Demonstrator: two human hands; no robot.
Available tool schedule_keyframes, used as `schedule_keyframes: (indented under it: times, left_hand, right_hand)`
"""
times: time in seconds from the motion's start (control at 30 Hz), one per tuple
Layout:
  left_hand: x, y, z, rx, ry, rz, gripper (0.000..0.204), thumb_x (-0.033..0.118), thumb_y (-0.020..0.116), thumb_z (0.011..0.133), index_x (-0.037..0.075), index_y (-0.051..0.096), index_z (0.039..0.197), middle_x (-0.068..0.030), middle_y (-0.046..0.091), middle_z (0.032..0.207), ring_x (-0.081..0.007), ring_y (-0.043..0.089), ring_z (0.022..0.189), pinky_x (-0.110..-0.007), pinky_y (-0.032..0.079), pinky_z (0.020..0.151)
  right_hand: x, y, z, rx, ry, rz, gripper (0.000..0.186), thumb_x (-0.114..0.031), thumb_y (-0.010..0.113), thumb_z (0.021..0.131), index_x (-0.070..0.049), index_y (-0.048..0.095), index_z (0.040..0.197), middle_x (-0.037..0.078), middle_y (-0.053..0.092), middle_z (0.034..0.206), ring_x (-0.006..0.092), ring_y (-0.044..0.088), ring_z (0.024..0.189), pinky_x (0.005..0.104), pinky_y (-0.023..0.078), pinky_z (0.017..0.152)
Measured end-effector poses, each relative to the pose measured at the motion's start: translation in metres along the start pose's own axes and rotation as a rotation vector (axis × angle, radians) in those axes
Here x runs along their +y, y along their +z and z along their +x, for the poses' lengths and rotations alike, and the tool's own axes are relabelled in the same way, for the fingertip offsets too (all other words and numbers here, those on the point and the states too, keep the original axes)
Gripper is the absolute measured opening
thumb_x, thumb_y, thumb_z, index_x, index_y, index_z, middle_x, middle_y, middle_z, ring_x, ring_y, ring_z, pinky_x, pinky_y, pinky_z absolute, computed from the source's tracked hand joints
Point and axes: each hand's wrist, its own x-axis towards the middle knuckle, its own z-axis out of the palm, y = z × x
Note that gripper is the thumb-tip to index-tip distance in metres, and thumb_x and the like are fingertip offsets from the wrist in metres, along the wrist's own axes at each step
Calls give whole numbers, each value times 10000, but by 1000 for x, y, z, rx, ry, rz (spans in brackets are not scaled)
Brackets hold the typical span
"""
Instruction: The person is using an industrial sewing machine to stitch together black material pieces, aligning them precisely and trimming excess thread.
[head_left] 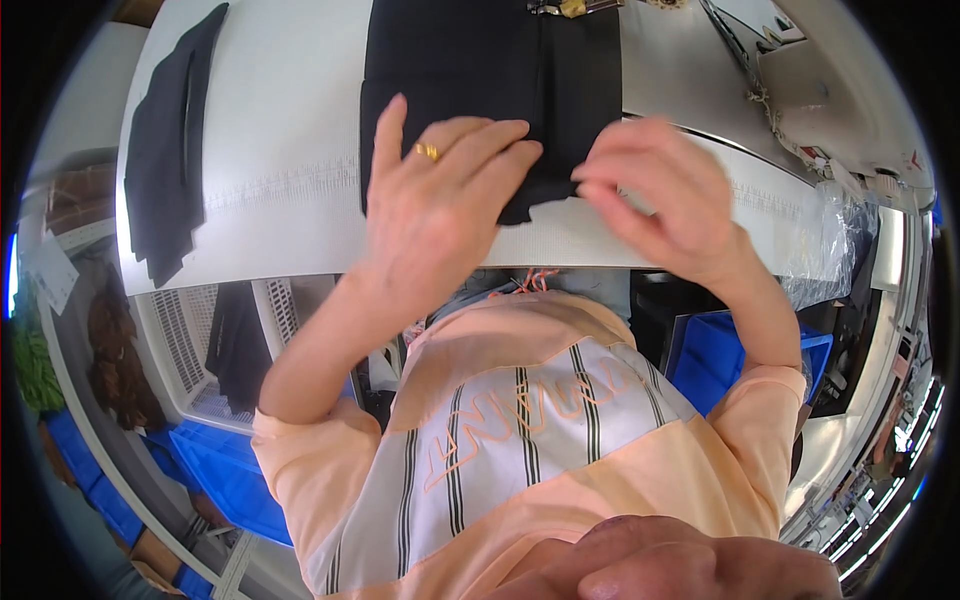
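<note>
A black fabric piece (450,60) lies on the white table in front of me, its near edge uneven. My left hand (440,205) rests on its near left part, fingers stretched out and thumb apart, a gold-coloured ring on one finger. At the fabric's near right edge, my right hand (665,195) has its thumb and forefinger drawn together in a pinch on the cloth. This hand is slightly blurred. The far end of the fabric runs under the metal parts of a sewing machine (575,8).
Another stack of black cut fabric (165,150) lies at the table's left. The white table (280,130) carries a printed ruler strip. Below it stand a white basket (205,330) with dark cloth and blue bins (235,480) (710,355). Clear plastic wrap (825,250) hangs at the right edge.
</note>
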Motion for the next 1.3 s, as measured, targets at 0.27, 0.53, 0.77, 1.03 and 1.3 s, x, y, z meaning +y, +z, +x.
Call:
schedule_keyframes:
  times: [0.27,0.53,0.77,1.03,1.3]
  left_hand:
    - [8,-73,92,115,-21,-151,86,32,640,784,-18,709,770,-135,629,609,-226,597,562,-304,449,562]
    - [24,-100,118,-77,-312,-140,102,24,626,790,-34,703,755,-113,596,558,-179,560,505,-300,424,519]
    - [-12,-86,125,-143,-404,-163,112,19,618,794,-43,699,748,-101,576,529,-152,536,471,-297,408,491]
    - [-41,-66,119,21,-195,-240,119,18,613,798,-48,697,745,-96,563,514,-137,513,446,-292,392,469]
    - [-31,-73,93,178,23,-300,126,16,609,802,-52,696,743,-91,549,499,-122,491,422,-288,377,447]
  right_hand:
    - [-12,9,-5,-85,13,-84,232,-77,730,722,-17,632,923,109,621,894,250,601,803,324,521,706]
    - [-3,37,-3,-195,-60,-253,249,-79,717,721,-38,625,949,47,629,910,232,621,862,306,521,711]
    - [-9,-4,39,341,444,27,238,-112,589,889,78,636,1025,205,680,1003,351,665,872,419,524,812]
    - [0,0,23,181,198,-95,120,-58,660,853,-8,682,960,73,714,970,180,694,875,295,532,817]
    - [-6,49,-33,-27,17,-244,227,-11,678,705,-25,683,931,88,709,987,258,692,920,347,562,756]
